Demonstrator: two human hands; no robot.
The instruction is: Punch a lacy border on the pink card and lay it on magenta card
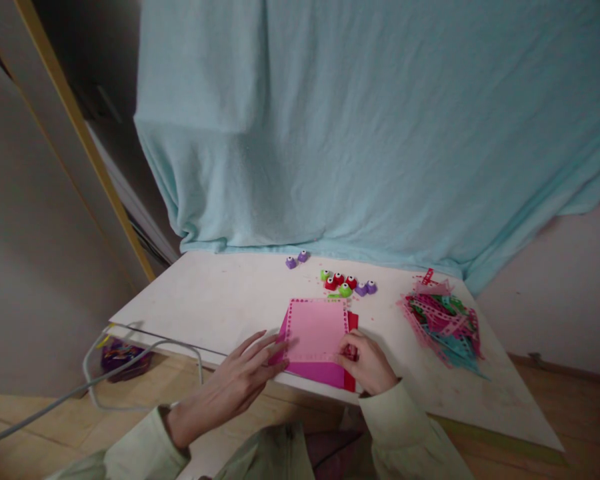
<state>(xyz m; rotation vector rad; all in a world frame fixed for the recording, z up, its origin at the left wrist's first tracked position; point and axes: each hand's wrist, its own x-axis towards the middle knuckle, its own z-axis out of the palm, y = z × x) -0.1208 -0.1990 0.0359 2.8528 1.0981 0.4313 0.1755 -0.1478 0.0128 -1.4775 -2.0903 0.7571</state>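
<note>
My left hand (240, 377) lies flat with fingers spread on the light, floppy paper sheets (316, 340) at the bench's near edge; my right hand (367, 363) pinches their right edge.

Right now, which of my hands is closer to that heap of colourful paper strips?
Right. Your right hand sits at the pink sheet's right edge, with bare table between it and the heap of paper strips; your left hand lies at the sheet's opposite edge, farther off.
</note>
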